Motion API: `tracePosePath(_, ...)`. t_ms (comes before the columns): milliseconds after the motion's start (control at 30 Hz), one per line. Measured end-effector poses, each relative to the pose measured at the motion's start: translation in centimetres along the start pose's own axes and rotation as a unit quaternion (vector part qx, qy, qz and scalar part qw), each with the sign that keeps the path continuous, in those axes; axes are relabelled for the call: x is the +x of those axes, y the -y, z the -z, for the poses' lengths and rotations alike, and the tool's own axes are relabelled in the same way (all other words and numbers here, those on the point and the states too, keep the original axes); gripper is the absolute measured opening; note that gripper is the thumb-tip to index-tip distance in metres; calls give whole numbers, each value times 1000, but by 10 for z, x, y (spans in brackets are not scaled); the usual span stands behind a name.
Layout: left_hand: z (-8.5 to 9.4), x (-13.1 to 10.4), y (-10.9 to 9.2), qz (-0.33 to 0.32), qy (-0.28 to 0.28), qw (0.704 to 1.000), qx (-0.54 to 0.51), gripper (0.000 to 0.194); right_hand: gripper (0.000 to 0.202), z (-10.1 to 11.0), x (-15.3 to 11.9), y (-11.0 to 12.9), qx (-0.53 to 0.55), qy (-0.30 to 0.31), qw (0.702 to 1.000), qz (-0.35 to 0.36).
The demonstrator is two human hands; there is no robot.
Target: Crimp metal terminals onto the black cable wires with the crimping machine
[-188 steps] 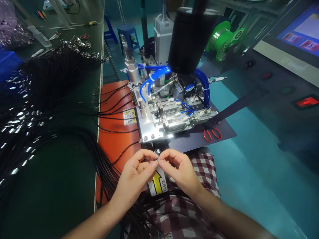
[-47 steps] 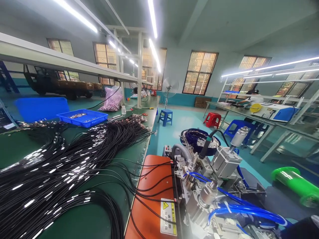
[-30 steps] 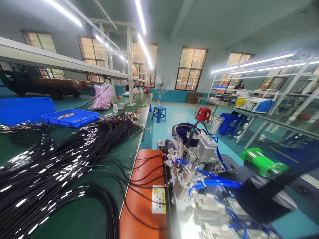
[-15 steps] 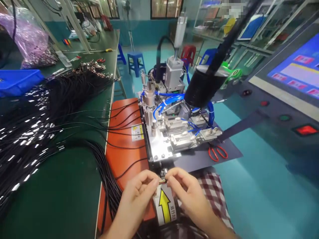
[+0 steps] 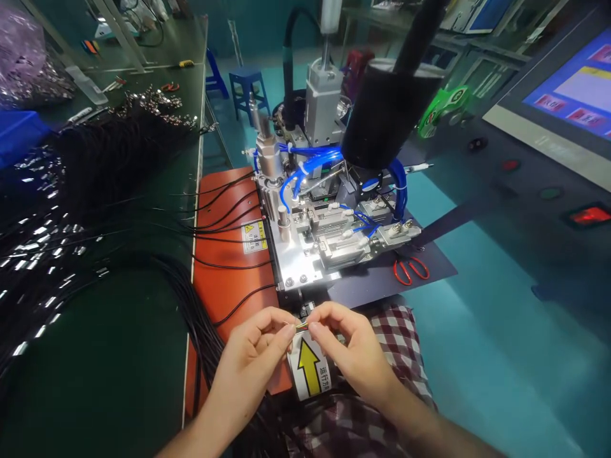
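Observation:
Between my two hands runs a short stretch of thin coloured wires (image 5: pixel 301 326), yellowish and greenish. My left hand (image 5: pixel 260 346) pinches them from the left with thumb and forefinger. From the right, my right hand (image 5: pixel 344 337) pinches the same wires, its fingertips close to the left ones. The wire ends are hidden inside my fingers. Just below the fingertips is a white label with a yellow arrow (image 5: pixel 309 369). Right beyond my hands stands the metal machine (image 5: pixel 298 264), with blue air tubes (image 5: pixel 319 162).
Black cables (image 5: pixel 205 324) hang in a bundle over the edge of the green table (image 5: pixel 109 356). Several single cables cross the orange board (image 5: pixel 229 267) to the machine. Red-handled scissors (image 5: pixel 410 270) lie on the grey plate. A control panel with a screen (image 5: pixel 573 89) stands on the right.
The whole view has shifted, so the scene sits higher and further left. My hands still pinch the wires, with a little more of their coloured length showing between the fingertips.

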State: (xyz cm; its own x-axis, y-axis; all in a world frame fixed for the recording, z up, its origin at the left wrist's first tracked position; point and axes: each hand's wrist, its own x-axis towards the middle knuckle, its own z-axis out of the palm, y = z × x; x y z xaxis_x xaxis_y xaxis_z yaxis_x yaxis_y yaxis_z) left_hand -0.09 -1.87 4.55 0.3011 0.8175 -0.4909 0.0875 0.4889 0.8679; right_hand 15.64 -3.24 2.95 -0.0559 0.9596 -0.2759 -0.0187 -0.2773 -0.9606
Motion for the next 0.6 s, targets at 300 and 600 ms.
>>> tracePosePath(300, -1, -2, -4, 13, 1, 1000, 19, 26, 13, 3, 0, -3, -37, 22, 998, 43)
tracePosePath(600, 0, 0, -4, 5, 16, 999, 36, 24, 9, 13, -2, -2, -197, 24, 960, 200)
